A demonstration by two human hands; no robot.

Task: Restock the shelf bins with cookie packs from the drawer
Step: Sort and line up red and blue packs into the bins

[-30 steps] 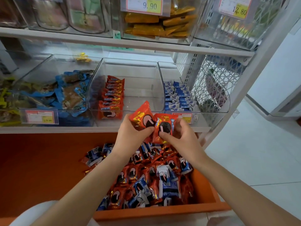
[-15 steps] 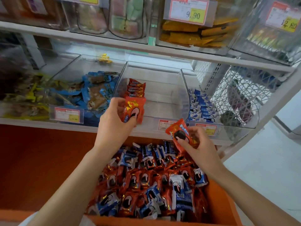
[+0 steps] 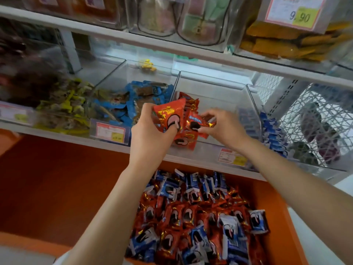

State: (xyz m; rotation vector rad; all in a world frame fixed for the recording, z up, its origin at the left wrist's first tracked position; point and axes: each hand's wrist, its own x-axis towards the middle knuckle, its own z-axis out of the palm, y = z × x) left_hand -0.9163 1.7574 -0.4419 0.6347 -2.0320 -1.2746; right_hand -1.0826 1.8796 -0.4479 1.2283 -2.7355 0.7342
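My left hand (image 3: 150, 134) grips a red cookie pack (image 3: 168, 113), upright, at the front of the clear middle bin (image 3: 229, 96). My right hand (image 3: 223, 127) pinches a second red cookie pack (image 3: 198, 124) just to its right, over the same bin. A row of red packs (image 3: 188, 103) stands along the bin's left wall behind my hands. Below, the open orange drawer (image 3: 275, 205) holds a heap of red and blue cookie packs (image 3: 191, 217).
Left of the middle bin, a clear bin holds blue-wrapped snacks (image 3: 133, 100). At the right, another bin holds blue cookie packs (image 3: 273, 131), beside a white mesh basket (image 3: 313, 123). The upper shelf (image 3: 172, 46) hangs low over the bins. Price tags (image 3: 233, 156) line the shelf front.
Both hands have risen from above the drawer to the middle bin. The right hand came up and left, so the two red packs are side by side again.
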